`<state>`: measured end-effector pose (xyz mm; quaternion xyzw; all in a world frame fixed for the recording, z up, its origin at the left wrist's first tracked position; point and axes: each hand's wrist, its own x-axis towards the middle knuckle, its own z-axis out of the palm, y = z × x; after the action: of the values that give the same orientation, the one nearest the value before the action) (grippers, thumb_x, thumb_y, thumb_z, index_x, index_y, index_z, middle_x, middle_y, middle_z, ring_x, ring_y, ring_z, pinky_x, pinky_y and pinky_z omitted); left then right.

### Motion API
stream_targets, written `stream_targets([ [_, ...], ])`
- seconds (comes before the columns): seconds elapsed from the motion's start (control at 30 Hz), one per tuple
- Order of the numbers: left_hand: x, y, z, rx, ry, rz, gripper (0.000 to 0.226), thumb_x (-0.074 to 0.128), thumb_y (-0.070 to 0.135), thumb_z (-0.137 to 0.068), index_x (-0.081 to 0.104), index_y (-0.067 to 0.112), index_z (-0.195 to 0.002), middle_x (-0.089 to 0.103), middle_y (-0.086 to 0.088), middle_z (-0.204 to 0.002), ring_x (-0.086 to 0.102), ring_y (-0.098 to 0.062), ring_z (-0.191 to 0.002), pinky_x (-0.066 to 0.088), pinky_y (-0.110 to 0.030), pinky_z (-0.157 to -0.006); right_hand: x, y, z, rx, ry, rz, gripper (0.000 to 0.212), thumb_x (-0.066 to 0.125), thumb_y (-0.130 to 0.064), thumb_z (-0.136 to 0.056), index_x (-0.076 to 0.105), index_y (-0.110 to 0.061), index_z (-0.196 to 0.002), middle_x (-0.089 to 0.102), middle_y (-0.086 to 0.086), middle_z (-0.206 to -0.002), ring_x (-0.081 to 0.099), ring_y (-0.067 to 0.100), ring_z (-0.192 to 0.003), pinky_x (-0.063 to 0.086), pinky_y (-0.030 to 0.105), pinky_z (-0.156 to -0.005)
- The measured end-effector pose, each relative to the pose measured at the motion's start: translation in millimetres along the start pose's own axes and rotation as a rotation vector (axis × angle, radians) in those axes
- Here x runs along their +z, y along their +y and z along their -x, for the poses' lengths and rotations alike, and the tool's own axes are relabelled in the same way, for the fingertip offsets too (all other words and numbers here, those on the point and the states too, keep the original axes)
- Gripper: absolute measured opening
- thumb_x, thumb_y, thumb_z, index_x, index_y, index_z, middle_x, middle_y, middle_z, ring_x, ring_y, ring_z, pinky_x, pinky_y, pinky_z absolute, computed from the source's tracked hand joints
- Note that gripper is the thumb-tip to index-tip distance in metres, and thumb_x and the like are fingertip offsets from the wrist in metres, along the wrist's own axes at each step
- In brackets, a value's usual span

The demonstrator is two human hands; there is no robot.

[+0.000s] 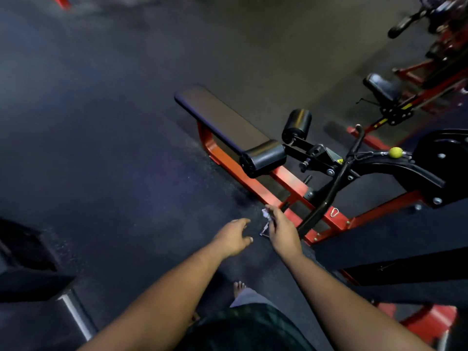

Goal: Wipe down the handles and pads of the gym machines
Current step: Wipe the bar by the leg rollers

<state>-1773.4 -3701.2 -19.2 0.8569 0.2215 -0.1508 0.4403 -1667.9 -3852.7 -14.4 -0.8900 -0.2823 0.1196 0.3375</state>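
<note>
Glossy black vinyl-looking roller pad [296, 125], matt bench pad [222, 117], red painted metal frame [255, 186], crumpled cloth [266, 221].

The right hand [281, 230] is covering most of the cloth [266, 221], so only a crumpled pale edge is showing and its full shape is remaining unclear. The lower frame edge is cutting off both forearms. The right frame edge is cutting off the black weight housing [445, 158]. The machines [430, 46] in the upper right of the frame are blurring too heavily for part identification. The left edge is cropping a dark object [22, 264] at lower left, which is staying unidentifiable.
</note>
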Motion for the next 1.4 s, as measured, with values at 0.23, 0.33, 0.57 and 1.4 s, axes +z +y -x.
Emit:
stream_targets([
  [0.23,-104,-58,17,-0.092,0.161,-0.11,0.072,0.066,0.044,-0.096,0.038,0.021,-0.158,0.046,-0.003,-0.157,0.047,-0.02,-0.141,0.041,-0.034,-0.114,47,-88,-72,-0.104,-0.147,0.011,0.022,0.058,-0.011,-0.095,0.063,-0.021,-0.113,0.07,-0.006,-0.111,0.066,0.016,-0.1,0.05,0.032,-0.084],
  [0.33,-154,-77,21,-0.148,0.233,-0.135,0.073,0.065,0.048,-0.096,0.035,0.023,-0.159,0.043,-0.002,-0.159,0.046,-0.02,-0.141,0.042,-0.036,-0.114,73,-126,-112,-0.172,-0.206,-0.013,0.017,0.059,-0.013,-0.095,0.063,-0.021,-0.11,0.07,-0.008,-0.106,0.066,0.015,-0.097,0.052,0.034,-0.083],
  [0.57,-276,-121,0,-0.256,0.368,-0.199,0.073,0.061,0.052,-0.098,0.034,0.024,-0.159,0.042,0.001,-0.16,0.046,-0.02,-0.142,0.043,-0.039,-0.112,134,-215,-234,-0.369,-0.324,0.013,0.007,0.062,-0.027,-0.097,0.066,-0.027,-0.103,0.07,-0.01,-0.101,0.065,0.012,-0.093,0.053,0.035,-0.081],
  [1.4,-708,-269,-94,-0.441,0.693,-0.339,0.078,0.06,0.056,-0.097,0.027,0.025,-0.162,0.038,0.0,-0.163,0.043,-0.024,-0.144,0.043,-0.042,-0.113,295,-601,-597,-0.771,-0.416,0.082,0.012,0.061,-0.019,-0.094,0.069,-0.021,-0.102,0.074,-0.005,-0.103,0.067,0.015,-0.095,0.054,0.032,-0.08],
])
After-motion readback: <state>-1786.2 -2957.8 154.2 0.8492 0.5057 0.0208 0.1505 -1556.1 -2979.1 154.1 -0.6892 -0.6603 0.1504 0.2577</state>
